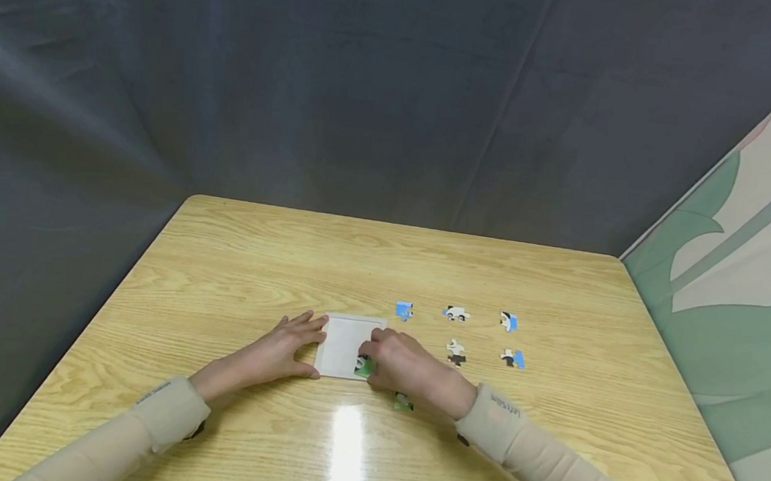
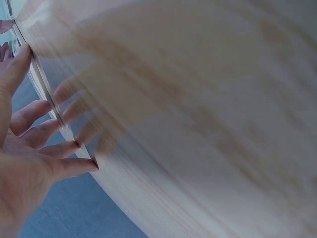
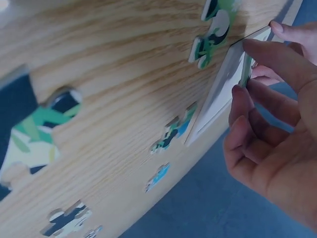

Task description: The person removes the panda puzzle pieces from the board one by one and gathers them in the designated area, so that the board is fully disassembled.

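A shallow white puzzle tray (image 1: 338,346) lies on the table. My left hand (image 1: 285,346) is at its left side, thumb near the lower corner and spread fingers touching the edge; the left wrist view shows these fingertips (image 2: 77,144) along the rim. My right hand (image 1: 398,358) pinches a green, black and white jigsaw piece (image 1: 365,366) between thumb and fingers, over the tray's lower right corner. Edge-on, the piece (image 3: 245,69) shows between the fingertips in the right wrist view. Another green jigsaw piece (image 1: 403,402) lies just below the right wrist.
Right of the tray lie several loose jigsaw pieces: a blue one (image 1: 404,311), a white-and-black one (image 1: 456,313), and blue-and-white ones (image 1: 509,321) farther right. The wooden table (image 1: 255,260) meets a dark curtain (image 1: 369,103) behind; a floral cloth (image 1: 749,284) hangs at right.
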{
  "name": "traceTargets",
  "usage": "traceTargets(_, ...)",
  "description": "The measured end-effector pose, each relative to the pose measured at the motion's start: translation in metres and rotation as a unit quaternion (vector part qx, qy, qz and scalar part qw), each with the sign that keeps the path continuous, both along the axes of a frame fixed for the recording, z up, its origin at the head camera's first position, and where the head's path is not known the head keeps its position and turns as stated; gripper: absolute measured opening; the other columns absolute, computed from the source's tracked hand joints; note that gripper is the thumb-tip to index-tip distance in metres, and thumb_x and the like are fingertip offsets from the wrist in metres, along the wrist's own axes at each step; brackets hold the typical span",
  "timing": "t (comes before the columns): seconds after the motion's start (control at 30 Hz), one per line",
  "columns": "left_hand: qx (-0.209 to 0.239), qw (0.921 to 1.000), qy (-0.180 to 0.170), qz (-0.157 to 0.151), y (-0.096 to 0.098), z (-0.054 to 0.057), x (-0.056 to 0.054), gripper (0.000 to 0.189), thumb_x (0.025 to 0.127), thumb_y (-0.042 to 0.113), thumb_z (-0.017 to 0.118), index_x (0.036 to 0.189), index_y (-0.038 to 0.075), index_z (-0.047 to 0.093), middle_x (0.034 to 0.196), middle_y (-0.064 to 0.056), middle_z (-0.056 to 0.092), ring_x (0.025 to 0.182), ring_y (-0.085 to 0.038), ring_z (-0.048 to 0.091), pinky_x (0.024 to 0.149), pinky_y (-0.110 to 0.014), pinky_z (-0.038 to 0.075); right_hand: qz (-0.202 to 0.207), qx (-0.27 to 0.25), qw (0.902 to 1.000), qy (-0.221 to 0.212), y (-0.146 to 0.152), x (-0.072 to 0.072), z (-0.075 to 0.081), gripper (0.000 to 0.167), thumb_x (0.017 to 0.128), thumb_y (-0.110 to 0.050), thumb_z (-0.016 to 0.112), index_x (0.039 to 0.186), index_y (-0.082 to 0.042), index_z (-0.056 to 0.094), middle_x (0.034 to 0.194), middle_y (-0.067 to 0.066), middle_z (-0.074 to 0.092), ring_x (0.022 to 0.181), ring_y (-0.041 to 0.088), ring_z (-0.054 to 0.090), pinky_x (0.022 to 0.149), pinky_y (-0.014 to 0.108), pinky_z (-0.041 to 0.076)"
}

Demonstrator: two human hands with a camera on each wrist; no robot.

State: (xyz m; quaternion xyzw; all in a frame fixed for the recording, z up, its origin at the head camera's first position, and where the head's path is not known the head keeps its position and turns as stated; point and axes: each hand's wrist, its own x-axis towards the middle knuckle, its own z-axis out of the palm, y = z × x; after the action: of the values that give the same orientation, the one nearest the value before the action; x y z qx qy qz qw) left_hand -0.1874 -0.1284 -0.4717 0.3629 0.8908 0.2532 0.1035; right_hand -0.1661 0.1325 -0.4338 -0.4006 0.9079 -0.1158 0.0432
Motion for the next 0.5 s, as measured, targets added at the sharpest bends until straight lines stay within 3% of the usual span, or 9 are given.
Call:
traceTargets(0.23, -0.001, 1.0000, -0.001, 0.001, 0.001, 0.001, 0.000, 0.065, 0.081, 0.034, 0.076, 0.130, -0.004, 0.056, 0.153, -0.017, 0.032, 0.141, -0.042, 0.022, 0.105, -0.070, 0.019, 0.026, 0.023, 0.9968, 0.072, 0.006, 0.003, 0.007, 0.032, 0.075, -0.018, 0.082, 0.103, -0.008, 0.070, 0.085, -0.001, 0.060, 0.073, 0.010, 0.054, 0.063, 0.021, 0.048)
traceTargets(0.5, -0.005, 0.9999, 0.002, -0.011, 0.003, 0.002, 0.000, 0.066, 0.082, 0.034, 0.075, 0.131, -0.005, 0.055, 0.152, -0.018, 0.032, 0.141, -0.043, 0.021, 0.105, -0.070, 0.019, 0.024, 0.006, 0.9930, 0.116, 0.054, 0.009, 0.015, 0.039, 0.073, -0.018, 0.085, 0.107, -0.007, 0.071, 0.086, 0.000, 0.060, 0.073, 0.012, 0.054, 0.062, 0.025, 0.048)
